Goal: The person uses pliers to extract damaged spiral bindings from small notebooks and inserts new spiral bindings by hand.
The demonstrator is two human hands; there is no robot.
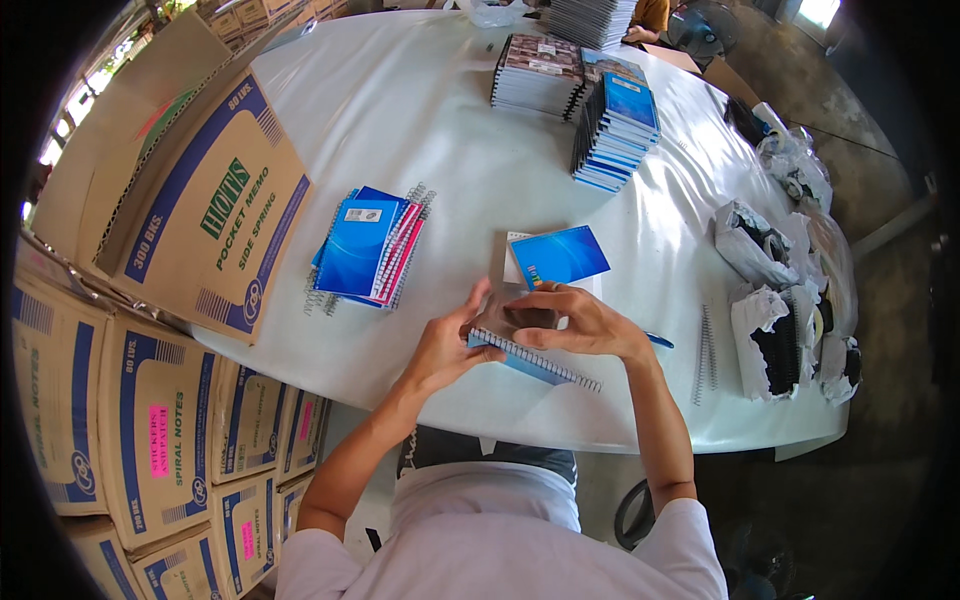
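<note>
Near the table's front edge lies a small spiral notebook (530,362) with a brownish-grey upper face. Its wire coil runs along the side closest to me and sticks out past the right end. My left hand (447,345) is closed round the notebook's left end, thumb by the coil. My right hand (583,318) has its fingers bent over the upper face, gripping it; the fingertips are partly hidden. Just beyond my hands sits a blue-covered notepad (562,257) on white sheets. To the left is a pile of blue and red spiral notebooks (360,240).
A large open carton (215,205) stands at the left, above stacked cartons (160,420). Notebook stacks (615,130) rise at the back. On the right lie a blue pen (658,340), loose wire coils (706,350) and paper-wrapped black coils (765,340). Another person's hand (638,34) shows far back.
</note>
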